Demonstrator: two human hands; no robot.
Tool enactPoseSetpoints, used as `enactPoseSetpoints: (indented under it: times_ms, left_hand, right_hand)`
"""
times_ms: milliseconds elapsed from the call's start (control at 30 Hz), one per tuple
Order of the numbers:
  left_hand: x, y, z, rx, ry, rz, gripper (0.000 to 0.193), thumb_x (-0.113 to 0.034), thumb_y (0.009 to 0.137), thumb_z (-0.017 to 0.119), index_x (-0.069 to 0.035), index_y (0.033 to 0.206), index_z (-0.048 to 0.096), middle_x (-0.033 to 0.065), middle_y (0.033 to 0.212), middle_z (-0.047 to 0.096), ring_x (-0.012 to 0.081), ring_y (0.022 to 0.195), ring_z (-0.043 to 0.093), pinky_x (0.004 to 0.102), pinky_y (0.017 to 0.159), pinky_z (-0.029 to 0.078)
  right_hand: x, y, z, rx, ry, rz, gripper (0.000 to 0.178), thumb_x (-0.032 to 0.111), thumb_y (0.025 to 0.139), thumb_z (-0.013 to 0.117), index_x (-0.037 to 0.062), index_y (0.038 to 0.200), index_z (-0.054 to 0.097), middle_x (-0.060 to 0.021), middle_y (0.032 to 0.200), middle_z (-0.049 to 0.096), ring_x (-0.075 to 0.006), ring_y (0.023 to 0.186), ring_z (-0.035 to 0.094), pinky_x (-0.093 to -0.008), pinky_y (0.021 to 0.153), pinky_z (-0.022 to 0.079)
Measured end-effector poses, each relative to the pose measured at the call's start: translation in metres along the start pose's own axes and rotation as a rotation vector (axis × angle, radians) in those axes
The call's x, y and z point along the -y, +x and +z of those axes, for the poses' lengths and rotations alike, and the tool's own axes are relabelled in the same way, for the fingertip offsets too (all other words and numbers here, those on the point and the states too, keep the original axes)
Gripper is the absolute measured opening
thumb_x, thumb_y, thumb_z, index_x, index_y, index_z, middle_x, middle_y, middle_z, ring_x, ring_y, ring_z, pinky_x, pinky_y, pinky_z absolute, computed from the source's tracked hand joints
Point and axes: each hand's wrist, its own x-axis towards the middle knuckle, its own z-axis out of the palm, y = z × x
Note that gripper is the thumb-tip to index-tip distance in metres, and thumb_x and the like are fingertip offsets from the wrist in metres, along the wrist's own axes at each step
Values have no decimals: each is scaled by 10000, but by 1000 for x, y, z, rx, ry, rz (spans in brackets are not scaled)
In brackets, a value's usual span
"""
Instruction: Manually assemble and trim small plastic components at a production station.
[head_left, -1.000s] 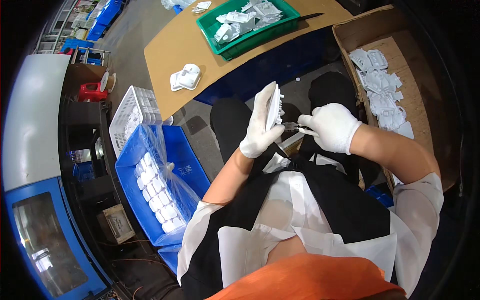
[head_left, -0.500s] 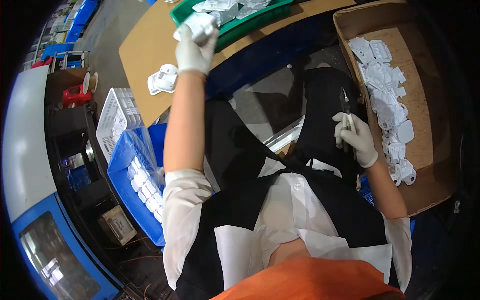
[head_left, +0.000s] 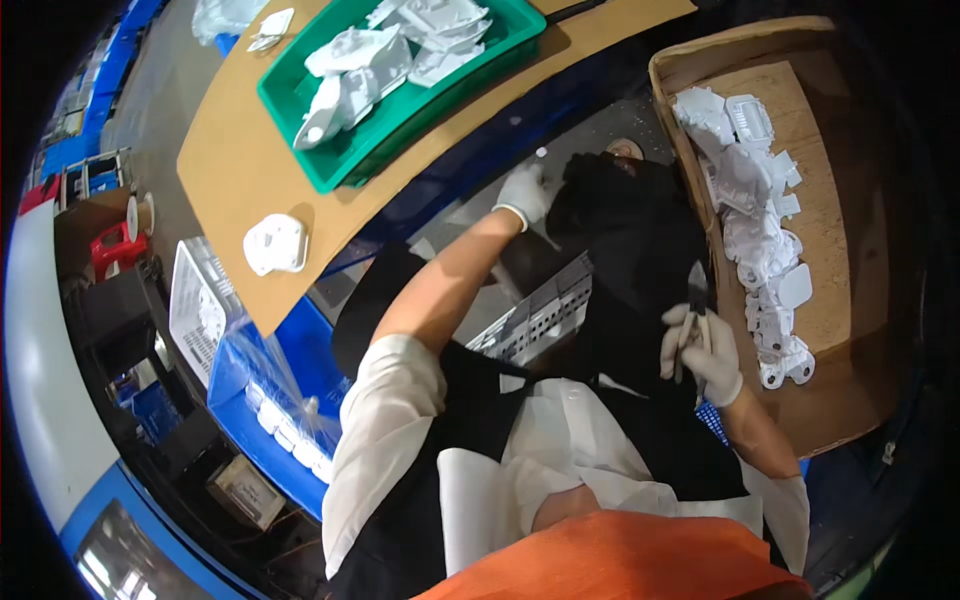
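Note:
My left hand [head_left: 525, 192], in a white glove, is empty over the gap between the table edge and my right knee. Its fingers look loosely stretched, though small and slightly blurred. Above my right thigh, my gloved right hand [head_left: 708, 357] grips a pair of nippers [head_left: 697, 296], their dark jaws pointing away from me. A white plastic housing part [head_left: 277, 244] lies near the left corner of the tan table. Beyond it, the green bin [head_left: 365, 172] holds several white plastic parts [head_left: 362, 72].
At my right stands a cardboard box [head_left: 865, 350] with a row of white parts [head_left: 765, 240] along its near side. A blue crate [head_left: 232, 425] with bagged white pieces and a white basket [head_left: 190, 320] stand at my left. A machine [head_left: 75, 380] is farther left.
My left hand has let go of the white part and moved right and toward me, off the table. The view has shifted. My right hand keeps hold of the nippers.

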Motion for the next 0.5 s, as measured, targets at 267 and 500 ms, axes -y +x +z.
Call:
enactPoseSetpoints:
  times_ms: [267,500]
  left_hand:
    - [59,96,76,274,-3,-450,407,-324,917,474,-67,1227,532,218,1200,588,380,1103,570,448,925,453]
    - [170,147,182,125,988,186,294,-199,927,424,-66,1144,571,212,1123,580,387,1020,588,501,894,464]
  right_hand:
    - [-16,-7,-19,-213,27,-109,367,163,759,585,-21,1056,475,-165,824,627,-217,683,624,-317,626,513]
    - [-4,-1,-24,-324,91,35,444,350,801,714,11,1000,507,-117,852,594,-224,740,621,-362,669,514]
